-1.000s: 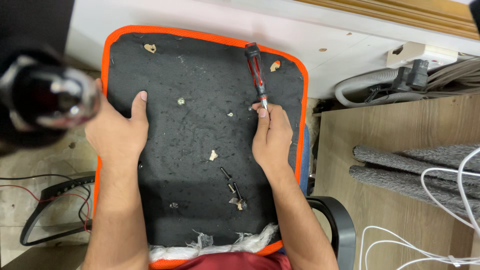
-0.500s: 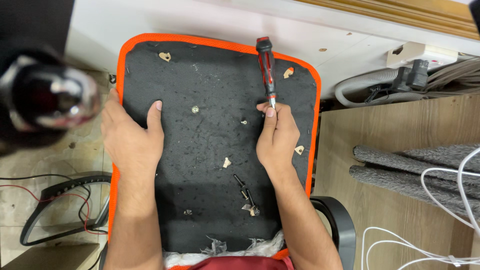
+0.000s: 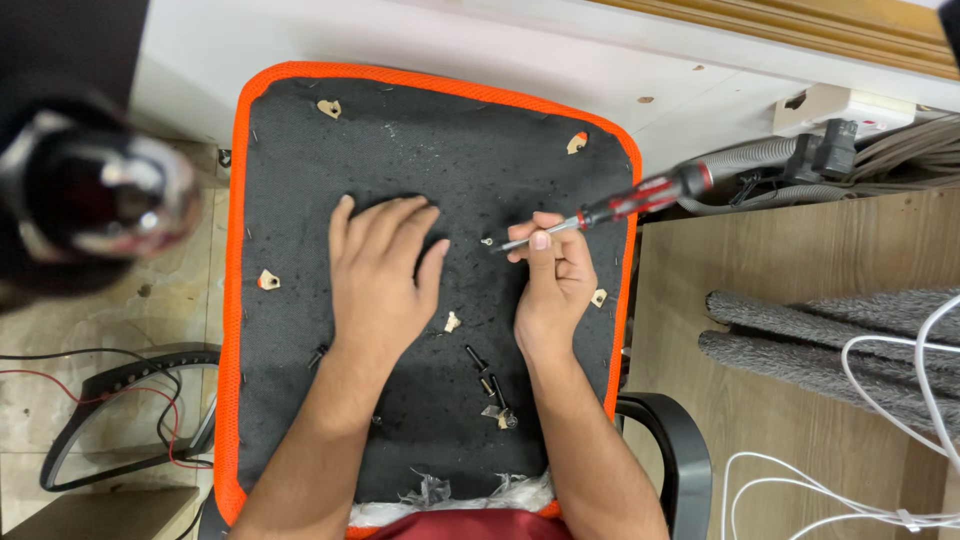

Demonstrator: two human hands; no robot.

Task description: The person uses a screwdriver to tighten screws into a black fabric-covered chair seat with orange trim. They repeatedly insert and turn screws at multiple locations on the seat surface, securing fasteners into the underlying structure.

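An upturned chair seat (image 3: 290, 180), black fabric with an orange rim, fills the middle of the head view. My left hand (image 3: 380, 275) lies flat on the fabric, fingers spread and pointing up. My right hand (image 3: 550, 275) grips a screwdriver (image 3: 620, 208) with a red and black handle. The shaft lies nearly flat, its tip pointing left at a small metal fitting (image 3: 487, 241) in the fabric. Black screws (image 3: 490, 385) lie loose on the seat just below my right wrist. Small tan scraps (image 3: 267, 281) dot the fabric.
A blurred dark round object (image 3: 90, 200) looms at upper left. A black chair armrest (image 3: 670, 440) curves at lower right. A white power strip (image 3: 850, 110), grey hose and cables sit at upper right; white cords (image 3: 900, 430) lie on the wooden floor. Black and red wires (image 3: 100, 400) run at lower left.
The screwdriver has swung from upright to nearly flat, handle now to the right, tip on the fitting. My left hand has slid rightward toward the seat's centre. The view has shifted.
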